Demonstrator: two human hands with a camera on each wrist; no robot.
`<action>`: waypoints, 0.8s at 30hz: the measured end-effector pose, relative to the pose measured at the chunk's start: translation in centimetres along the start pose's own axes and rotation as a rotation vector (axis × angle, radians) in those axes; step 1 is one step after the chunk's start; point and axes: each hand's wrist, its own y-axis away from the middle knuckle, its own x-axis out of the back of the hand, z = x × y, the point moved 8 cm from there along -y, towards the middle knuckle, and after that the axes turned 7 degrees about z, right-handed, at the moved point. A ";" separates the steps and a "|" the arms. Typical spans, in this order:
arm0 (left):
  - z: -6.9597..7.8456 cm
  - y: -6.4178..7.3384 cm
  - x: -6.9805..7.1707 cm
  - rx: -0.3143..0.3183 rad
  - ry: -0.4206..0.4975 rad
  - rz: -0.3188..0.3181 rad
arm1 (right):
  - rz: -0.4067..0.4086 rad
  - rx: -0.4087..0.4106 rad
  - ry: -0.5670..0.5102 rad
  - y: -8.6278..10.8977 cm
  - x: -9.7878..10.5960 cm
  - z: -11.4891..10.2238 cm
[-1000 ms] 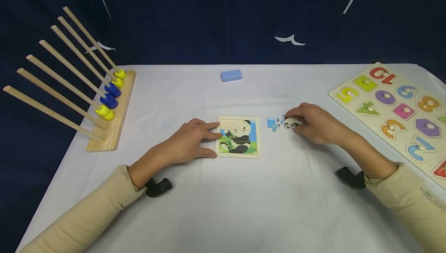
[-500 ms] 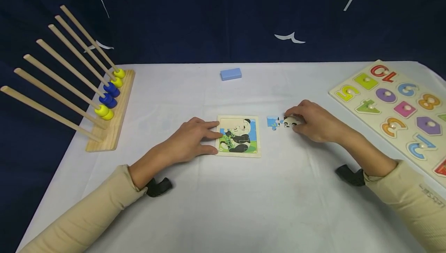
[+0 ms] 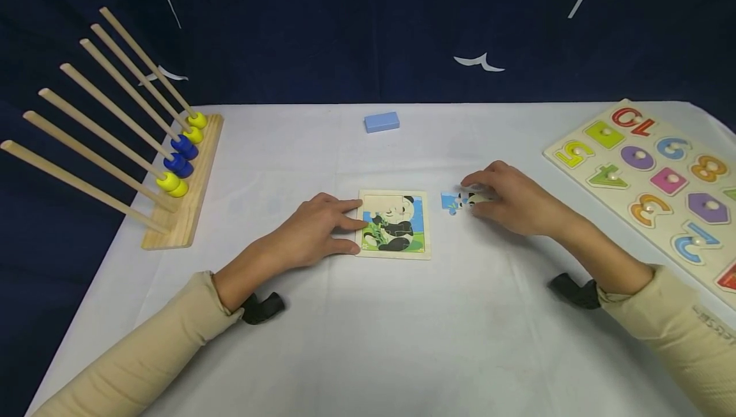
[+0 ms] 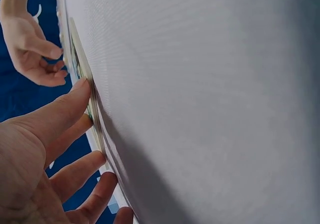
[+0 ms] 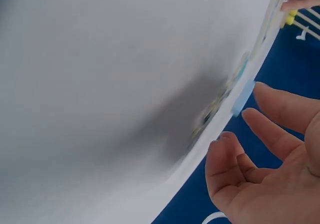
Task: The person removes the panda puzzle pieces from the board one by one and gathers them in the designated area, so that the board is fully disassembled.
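Note:
A square panda jigsaw puzzle (image 3: 397, 246) lies in its light wooden tray (image 3: 428, 225) at the middle of the table. My left hand (image 3: 316, 230) rests beside it with fingers spread, several fingertips touching the tray's left edge. To the right of the tray lie loose puzzle pieces: a blue one (image 3: 448, 202) and a black-and-white panda one (image 3: 473, 199), side by side. Over the panda piece hovers my right hand (image 3: 514, 203), thumb and forefinger apart. In the right wrist view the right hand (image 5: 270, 154) has loosely bent fingers with nothing between them.
On the left stands a wooden abacus (image 3: 198, 193) with tall pegs and yellow and blue beads. A blue block (image 3: 382, 122) lies near the back edge. At the right is a number-and-shape peg board (image 3: 621, 149). A dark curtain (image 3: 322, 34) hangs behind the table.
My right hand has shifted slightly left and up over the loose pieces, and its thumb and forefinger have come off the panda piece. My left hand stays at the tray.

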 end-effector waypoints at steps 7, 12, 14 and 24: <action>-0.1 0.0 0.1 0.001 -0.003 0.001 | 0.003 0.035 -0.075 -0.8 -1.4 -2.8; -0.2 0.0 0.1 0.001 -0.011 -0.002 | -0.028 0.050 -0.094 -1.5 -2.9 -4.4; -0.2 0.0 0.1 -0.005 -0.015 -0.004 | -0.040 0.055 -0.102 -1.9 -3.4 -4.9; -0.1 -0.1 0.0 0.004 -0.019 -0.023 | -0.121 0.008 -0.055 -3.0 -5.2 -5.6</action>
